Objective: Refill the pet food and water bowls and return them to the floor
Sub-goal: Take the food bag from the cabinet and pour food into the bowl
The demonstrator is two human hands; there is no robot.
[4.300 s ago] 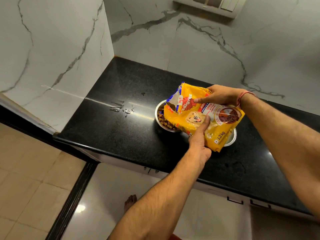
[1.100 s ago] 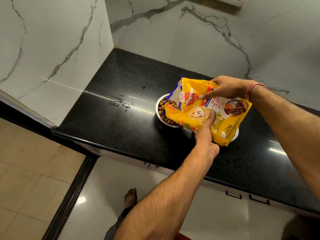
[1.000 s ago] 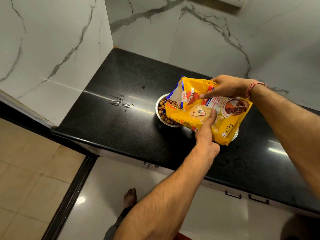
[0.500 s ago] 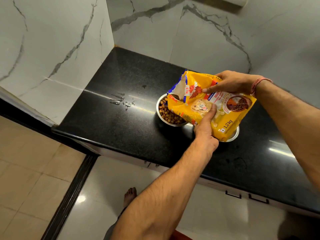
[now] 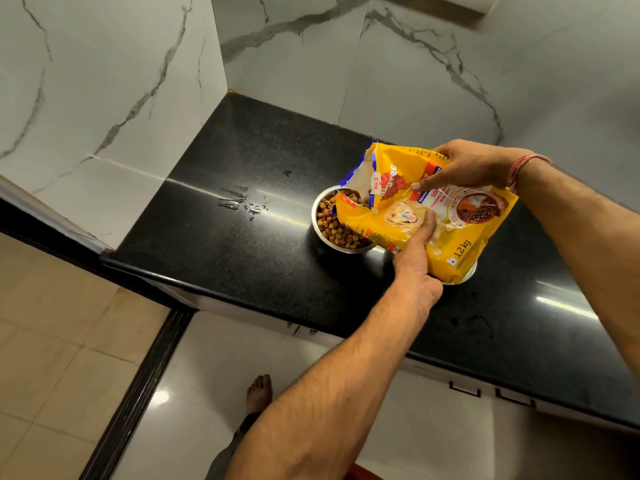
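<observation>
Kibble is seen heaped in a steel bowl that stands on the black bench, in the only view given, that of the head camera. A yellow pet food bag is held tilted above the bowl, its torn mouth lowered over the bowl's far right part, so that the right side of the bowl is hidden by it. The bag is grasped by both hands. The left hand is closed on the bag's near edge from below, with its thumb pressed up along the printed front. The right hand is clamped on the bag's upper far edge, fingers laid across the front; a red thread band is worn at that wrist. A second steel bowl is set on the bench just right of the first, and only a sliver of its rim is shown under the bag's bottom corner; what it holds cannot be told. A few water drops are scattered on the bench to the left of the bowls, well apart from them. White marble-patterned walls are met at the bench's far corner. A bare foot is seen on the glossy floor below the bench edge.
</observation>
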